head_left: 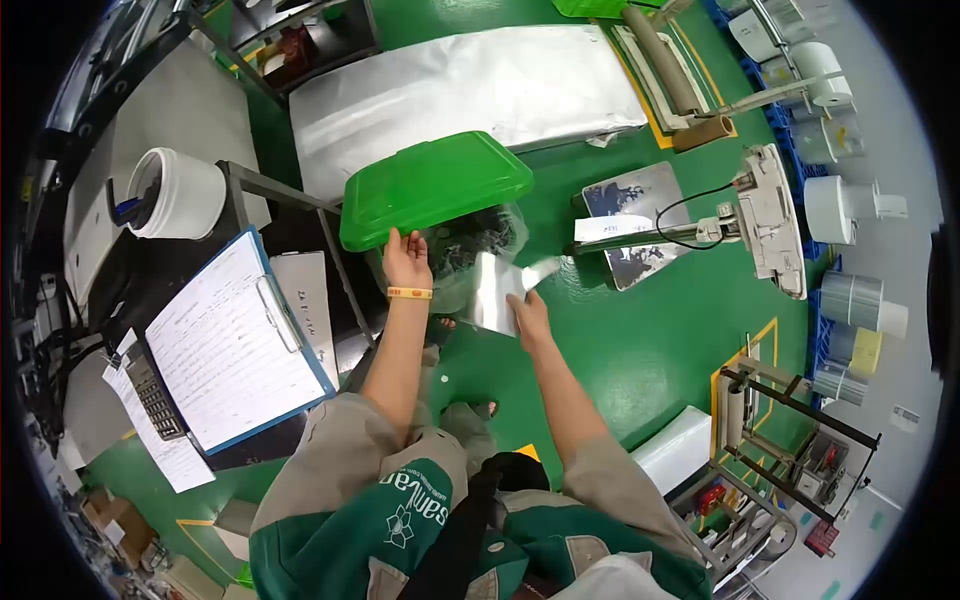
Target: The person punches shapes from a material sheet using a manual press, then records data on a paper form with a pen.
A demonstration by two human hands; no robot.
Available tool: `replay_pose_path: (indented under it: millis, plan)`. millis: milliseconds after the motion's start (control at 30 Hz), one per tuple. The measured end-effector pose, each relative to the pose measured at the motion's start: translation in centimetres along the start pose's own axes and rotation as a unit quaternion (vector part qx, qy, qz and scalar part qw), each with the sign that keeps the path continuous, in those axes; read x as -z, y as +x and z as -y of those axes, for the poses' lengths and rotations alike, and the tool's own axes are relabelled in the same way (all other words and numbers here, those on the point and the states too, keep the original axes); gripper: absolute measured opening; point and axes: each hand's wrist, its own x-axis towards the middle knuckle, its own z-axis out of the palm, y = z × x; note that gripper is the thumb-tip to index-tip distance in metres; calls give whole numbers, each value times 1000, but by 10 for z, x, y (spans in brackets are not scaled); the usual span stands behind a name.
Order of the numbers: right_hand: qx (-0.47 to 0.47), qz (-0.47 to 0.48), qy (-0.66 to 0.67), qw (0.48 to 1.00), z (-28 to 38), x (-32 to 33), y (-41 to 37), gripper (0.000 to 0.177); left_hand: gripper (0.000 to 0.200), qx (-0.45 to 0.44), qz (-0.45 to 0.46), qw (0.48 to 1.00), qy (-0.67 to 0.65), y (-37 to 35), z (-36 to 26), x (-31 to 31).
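Observation:
My left hand [406, 262] grips the near edge of a green plastic lid [435, 185], which is tilted up over a bin. Part of the bin shows below the lid, with a clear plastic liner [512, 232] and dark contents that I cannot make out. In my right hand [530, 315] is a shiny silver foil piece [492, 290], pinched at its right side, close to the bin's near edge. A pale strip sticks out from the foil's upper right.
To the left, a dark table carries a clipboard [230, 340] with written sheets, a calculator [155, 400] and a white bucket [180, 195]. A silver-covered block [470, 85] lies beyond the bin. A floor scale [640, 215] stands right, before shelved film rolls [850, 300].

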Motion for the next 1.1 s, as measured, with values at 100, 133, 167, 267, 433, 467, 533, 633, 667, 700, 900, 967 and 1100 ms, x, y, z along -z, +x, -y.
replay_pose_path:
  millis: [100,133,167,267,433,467,533,633,667,700,900,967,1100]
  plan:
    - [-15,-40,-7,999,10,-53,45,56,21,24,-47,998,22,8,-7,-6]
    - [7,-55,-16,998,6,-62,50,58,21,30,-54,998,27,8,-3,-3]
    - [61,-80,-70,992,1,-68,51,52,21,41,-62,997,27,7,-2,1]
    - [58,73,-118,989,31,-41,-15,35,20,118,-72,990,39,24,18,53]
    - [43,119,-444,887,-62,77,-104,28,17,256,-142,876,384,25,46,181]
    - [-65,230,-383,892,-100,109,-109,29,18,276,-116,797,524,23,41,212]
    - [-66,310,-356,879,-147,166,-146,30,20,248,-27,686,683,4,36,223]
    - [-181,325,8,928,-159,218,-178,20,24,172,75,624,758,-41,36,226]
    - [-202,288,8,936,-137,222,-193,26,26,148,92,621,765,-57,39,227]
    - [-190,267,-33,944,-123,215,-190,26,27,120,98,625,765,-80,38,221]
    - [29,346,-365,864,-47,110,-137,25,32,-41,89,666,740,-201,23,220]
    - [94,396,-417,812,-20,68,-140,25,32,-29,68,649,757,-236,6,241]
    - [171,469,-460,735,7,-23,-191,25,32,-33,-1,700,713,-206,-4,378]
